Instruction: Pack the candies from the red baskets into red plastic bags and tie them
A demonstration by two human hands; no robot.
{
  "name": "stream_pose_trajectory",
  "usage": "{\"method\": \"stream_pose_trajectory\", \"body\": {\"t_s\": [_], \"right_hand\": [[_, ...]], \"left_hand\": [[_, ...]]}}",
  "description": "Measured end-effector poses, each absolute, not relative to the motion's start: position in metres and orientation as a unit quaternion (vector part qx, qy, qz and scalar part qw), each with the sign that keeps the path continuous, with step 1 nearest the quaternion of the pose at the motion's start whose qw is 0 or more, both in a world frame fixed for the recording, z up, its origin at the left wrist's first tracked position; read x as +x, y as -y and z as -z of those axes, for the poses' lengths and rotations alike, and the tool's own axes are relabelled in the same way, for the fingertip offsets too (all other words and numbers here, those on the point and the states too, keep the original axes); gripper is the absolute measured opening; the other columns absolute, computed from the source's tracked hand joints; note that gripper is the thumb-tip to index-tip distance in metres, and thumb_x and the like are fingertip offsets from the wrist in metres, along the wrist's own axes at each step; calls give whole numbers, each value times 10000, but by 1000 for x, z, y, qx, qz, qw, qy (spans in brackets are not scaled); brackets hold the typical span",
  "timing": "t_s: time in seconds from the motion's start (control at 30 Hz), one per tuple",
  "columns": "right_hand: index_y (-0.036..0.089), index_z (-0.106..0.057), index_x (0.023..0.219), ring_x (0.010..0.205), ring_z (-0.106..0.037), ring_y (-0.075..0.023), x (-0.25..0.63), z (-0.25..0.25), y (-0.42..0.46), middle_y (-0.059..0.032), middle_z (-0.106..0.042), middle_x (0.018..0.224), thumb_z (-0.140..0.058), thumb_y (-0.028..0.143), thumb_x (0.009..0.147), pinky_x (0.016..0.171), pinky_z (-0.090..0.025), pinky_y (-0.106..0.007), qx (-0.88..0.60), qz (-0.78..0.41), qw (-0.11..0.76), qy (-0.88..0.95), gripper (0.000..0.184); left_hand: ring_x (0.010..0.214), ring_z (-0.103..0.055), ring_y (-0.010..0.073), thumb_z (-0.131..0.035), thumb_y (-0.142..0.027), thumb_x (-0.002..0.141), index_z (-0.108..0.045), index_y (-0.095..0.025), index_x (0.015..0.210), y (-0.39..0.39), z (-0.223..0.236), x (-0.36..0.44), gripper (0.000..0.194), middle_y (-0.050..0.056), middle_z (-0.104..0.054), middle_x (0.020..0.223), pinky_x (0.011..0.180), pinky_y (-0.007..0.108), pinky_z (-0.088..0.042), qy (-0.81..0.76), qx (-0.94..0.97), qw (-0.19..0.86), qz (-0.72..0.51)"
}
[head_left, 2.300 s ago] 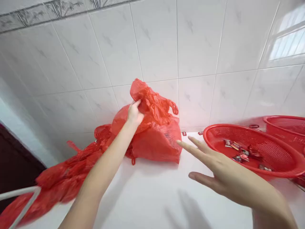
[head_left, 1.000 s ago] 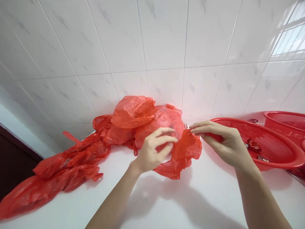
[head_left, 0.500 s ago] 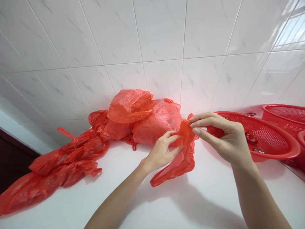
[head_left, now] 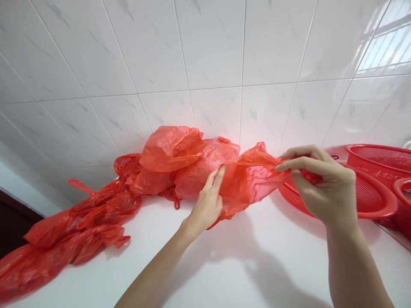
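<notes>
A thin red plastic bag [head_left: 248, 179] is stretched between both my hands above the white counter [head_left: 224, 265]. My left hand [head_left: 205, 205] grips its left edge, fingers pressed together along the film. My right hand [head_left: 321, 182] pinches its right edge between thumb and fingers. Behind the bag lies a heap of red plastic bags [head_left: 180, 164] against the tiled wall.
More crumpled red bags [head_left: 70, 226] trail off to the left along the counter. A red mesh basket [head_left: 369, 196] sits at the right, partly behind my right hand, with a second red basket [head_left: 382, 158] beyond it. White wall tiles [head_left: 212, 55] back the counter.
My hands have drawn apart, pulling the small red bag from a crumpled bunch into a taut stretch. Earlier my left hand picked it from the heap.
</notes>
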State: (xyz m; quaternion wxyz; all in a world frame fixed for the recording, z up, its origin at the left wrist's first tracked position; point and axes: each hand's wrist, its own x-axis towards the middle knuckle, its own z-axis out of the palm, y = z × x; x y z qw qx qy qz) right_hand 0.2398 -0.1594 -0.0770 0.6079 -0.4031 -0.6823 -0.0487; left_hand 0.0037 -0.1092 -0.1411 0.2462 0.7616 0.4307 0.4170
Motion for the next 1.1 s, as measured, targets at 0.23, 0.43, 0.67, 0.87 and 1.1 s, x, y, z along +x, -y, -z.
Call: {"method": "stream_pose_trajectory", "body": {"t_s": [0.23,0.43,0.67,0.87,1.1], "right_hand": [[280,-740,1012,1151,-606,-328,243,78,162,-100,-644,1286,-582,154,856,867,-531,-482,-508,185,512,667,256],[234,-663,878,776,-639,-180,207,76,178,-48,-683,891,-419,31,903,655,-493,-299,-335,44,374,864,318],[186,-611,888,710,-601,-181,198,98,142,-58,-654,859,-552,150,900,557,-352,-270,-559,-109,31,822,71],[216,-443,1469,771,-666,-242,205,108,142,-151,-670,1089,-667,183,771,524,-399,-267,-622,-171,-76,760,734],[236,-568,1298,423,-468,-101,198,115,139,7,-571,750,-689,94,642,370,-317,-205,-619,-152,-42,769,682]], "left_hand": [[966,-669,278,-526,-11,776,-542,-314,1460,127,125,0,748,90,-557,1376,1011,434,-496,-434,745,271,-428],[1482,-368,308,-517,-6,768,-543,-257,1454,134,120,0,732,48,-500,1531,1263,457,-240,-366,751,339,-432],[1502,-346,283,-506,3,754,-592,-245,1415,140,103,-14,712,6,-500,1546,1273,428,-244,-362,731,317,-483],[1481,-376,286,-513,0,733,-639,-264,1360,127,91,-37,692,-12,-562,1483,1276,459,-225,-395,710,208,-545],[1315,-528,386,-701,-101,732,-753,-281,1168,138,85,-43,475,28,-484,1529,1111,477,-450,-400,748,189,-494]]}}
